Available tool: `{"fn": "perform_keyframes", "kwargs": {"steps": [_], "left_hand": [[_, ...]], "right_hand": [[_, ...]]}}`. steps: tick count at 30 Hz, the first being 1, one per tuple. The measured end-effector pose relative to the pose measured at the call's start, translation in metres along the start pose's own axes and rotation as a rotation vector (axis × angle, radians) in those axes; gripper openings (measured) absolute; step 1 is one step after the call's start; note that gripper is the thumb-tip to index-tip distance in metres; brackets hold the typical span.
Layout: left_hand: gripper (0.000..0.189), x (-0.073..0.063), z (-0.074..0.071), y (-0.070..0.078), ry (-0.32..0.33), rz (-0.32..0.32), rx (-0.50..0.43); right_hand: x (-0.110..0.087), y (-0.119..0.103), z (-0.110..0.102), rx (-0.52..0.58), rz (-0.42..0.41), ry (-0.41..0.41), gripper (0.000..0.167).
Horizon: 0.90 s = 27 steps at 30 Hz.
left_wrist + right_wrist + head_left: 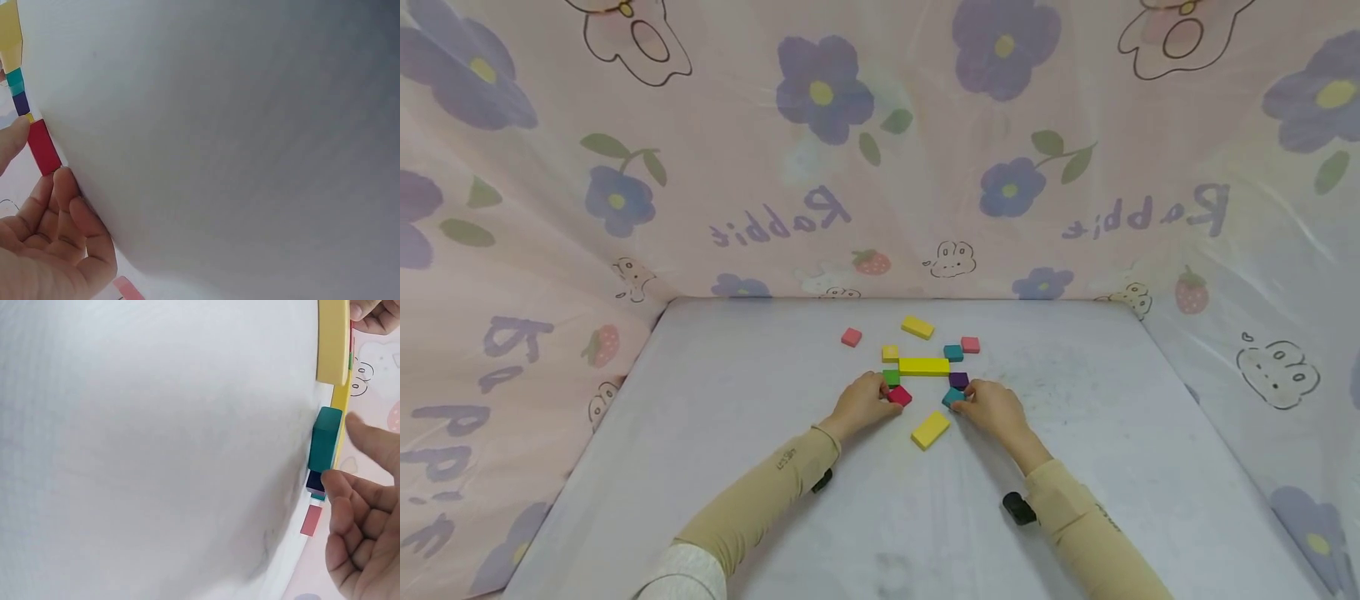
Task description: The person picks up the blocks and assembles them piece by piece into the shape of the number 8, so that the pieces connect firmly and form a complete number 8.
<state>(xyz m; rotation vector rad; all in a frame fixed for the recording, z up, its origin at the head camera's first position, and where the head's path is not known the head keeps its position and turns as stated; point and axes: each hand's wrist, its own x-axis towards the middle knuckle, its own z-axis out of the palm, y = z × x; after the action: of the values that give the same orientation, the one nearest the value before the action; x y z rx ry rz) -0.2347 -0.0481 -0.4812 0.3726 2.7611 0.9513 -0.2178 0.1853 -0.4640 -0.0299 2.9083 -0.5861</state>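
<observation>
My left hand [861, 406] pinches a red block [900, 396] between thumb and fingers; the left wrist view shows the thumb at one end of the red block [44, 147] and fingertips at the other. To the right, my right hand [997, 410] has its thumb and forefinger around a teal block [952, 397]. In the right wrist view the forefinger meets the lower end of that teal block [325, 440]. Behind the hands, a long yellow block [924, 367] has a green block [891, 378] at its left end and a purple block [958, 380] at its right.
A yellow block [930, 430] lies in front, between the hands. Farther back are a small yellow block [890, 353], another teal block [953, 352], two pink blocks [852, 337] and a yellow block [917, 327]. Patterned sheeting [895, 167] walls the white table [760, 350].
</observation>
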Motion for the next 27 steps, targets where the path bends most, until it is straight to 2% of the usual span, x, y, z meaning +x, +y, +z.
{"fn": "perform_keyframes", "kwargs": {"steps": [3,5,11,14,18,22,27], "left_hand": [[0.031,0.0,-0.001,-0.001,-0.001,0.007,-0.004],[0.031,-0.001,-0.001,-0.001,-0.001,0.011,0.0],[0.033,0.0,-0.002,-0.003,0.0,0.021,0.017],[0.032,0.0,-0.001,-0.004,0.001,0.037,0.026],[0.03,0.0,-0.001,-0.005,0.001,0.052,0.025],[0.029,0.001,0.0,-0.006,0.005,0.057,0.027],[0.028,0.001,-0.001,-0.006,0.006,0.061,0.022]], "right_hand": [[-0.002,-0.002,-0.001,0.007,-0.025,0.007,0.042],[-0.002,-0.004,-0.002,0.018,-0.088,-0.009,0.041],[-0.007,-0.01,-0.001,0.021,-0.476,-0.148,0.038],[-0.008,-0.011,0.003,0.016,-0.588,-0.177,0.04],[-0.008,-0.01,0.008,-0.019,-0.617,-0.145,0.035],[-0.005,-0.011,0.011,-0.059,-0.576,-0.079,0.03],[-0.002,-0.016,0.016,-0.089,-0.507,0.002,0.033]]}}
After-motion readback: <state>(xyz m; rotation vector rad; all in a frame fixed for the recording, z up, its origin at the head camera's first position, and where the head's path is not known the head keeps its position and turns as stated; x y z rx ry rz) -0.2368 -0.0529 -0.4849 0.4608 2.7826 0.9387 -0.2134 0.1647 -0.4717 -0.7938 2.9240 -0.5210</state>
